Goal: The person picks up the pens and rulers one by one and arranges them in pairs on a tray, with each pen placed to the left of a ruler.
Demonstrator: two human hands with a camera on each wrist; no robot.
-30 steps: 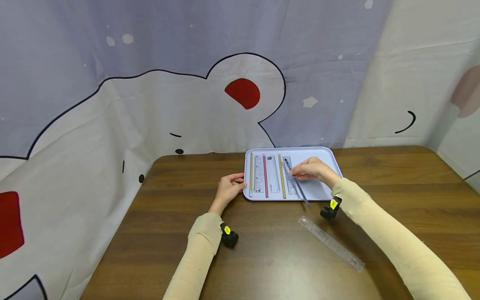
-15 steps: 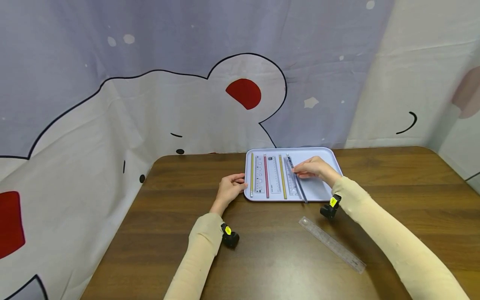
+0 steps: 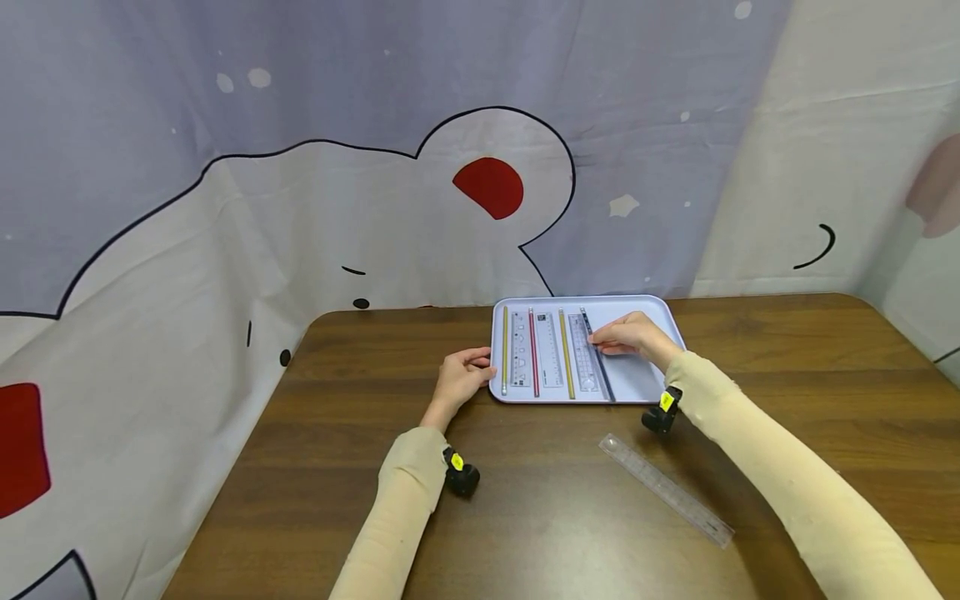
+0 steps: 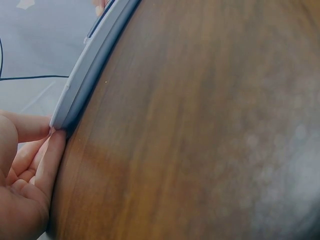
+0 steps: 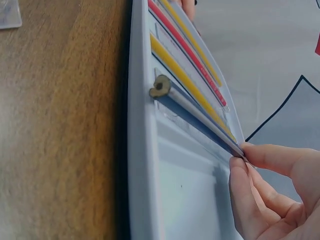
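Note:
My right hand (image 3: 632, 336) pinches a dark blue-grey pencil (image 5: 200, 118) between thumb and fingertips, above the right part of a white tray (image 3: 637, 382). The pencil's blunt near end is over the tray's front rim in the right wrist view. A clear ruler (image 3: 582, 358) lies just left of this pencil. Further left on the tray are a yellow pencil (image 3: 566, 357), another clear ruler (image 3: 550, 350), a red pencil (image 3: 533, 354), a ruler with cut-out shapes (image 3: 518, 350) and a second yellow pencil (image 3: 505, 354). My left hand (image 3: 459, 379) grips the tray's left edge, thumb above and fingers beneath.
A loose clear ruler (image 3: 667, 490) lies slanted on the brown wooden table (image 3: 540, 500), in front of the tray. Behind the table hangs a printed curtain (image 3: 420, 225). The tray stands near the table's far edge.
The blue-grey pencil has shifted slightly right and swung closer in line with the others; its near end has drawn back toward the tray's front rim. The left hand stays on the tray.

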